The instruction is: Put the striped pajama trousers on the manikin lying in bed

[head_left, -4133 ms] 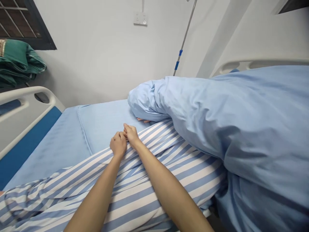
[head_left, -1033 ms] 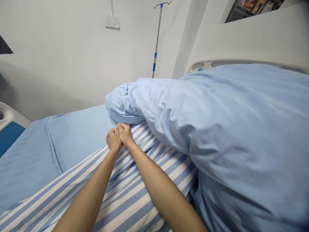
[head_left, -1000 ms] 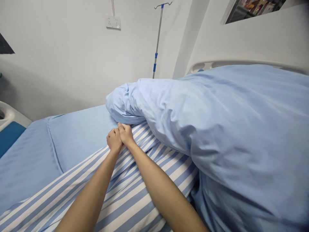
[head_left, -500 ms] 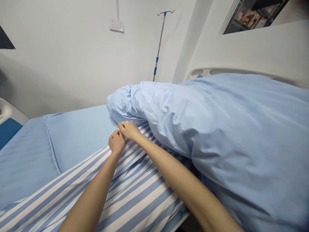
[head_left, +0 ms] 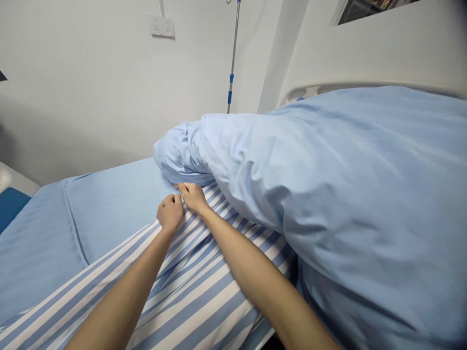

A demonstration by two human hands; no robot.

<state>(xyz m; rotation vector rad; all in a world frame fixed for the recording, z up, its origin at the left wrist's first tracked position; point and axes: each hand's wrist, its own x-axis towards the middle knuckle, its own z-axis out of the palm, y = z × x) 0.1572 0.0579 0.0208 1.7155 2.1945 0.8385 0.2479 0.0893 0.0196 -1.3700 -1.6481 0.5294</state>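
Blue-and-white striped cloth (head_left: 197, 291) lies slantwise over the light blue bed sheet (head_left: 113, 204), with loose folds between my forearms. My left hand (head_left: 170, 212) is a fist at the far edge of this cloth, its fingers curled around the fabric. Just right of it and a little farther off, my right hand (head_left: 193, 196) is closed on the same edge, knuckles up; its fingertips are partly hidden. Beside the right hand bulges a bunched light blue quilt (head_left: 255, 160), which covers part of the striped cloth.
A bed end panel (head_left: 302, 93) stands behind the quilt, and another pale panel (head_left: 14, 177) is at the left. An IV pole (head_left: 234, 48) rises by the white wall, near a power socket (head_left: 162, 26). The mattress's near edge shows at the bottom.
The camera has tipped downward, so wall fixtures sit higher in view. My hands, touching before, now show a small gap between them. Both keep to the cloth's edge.
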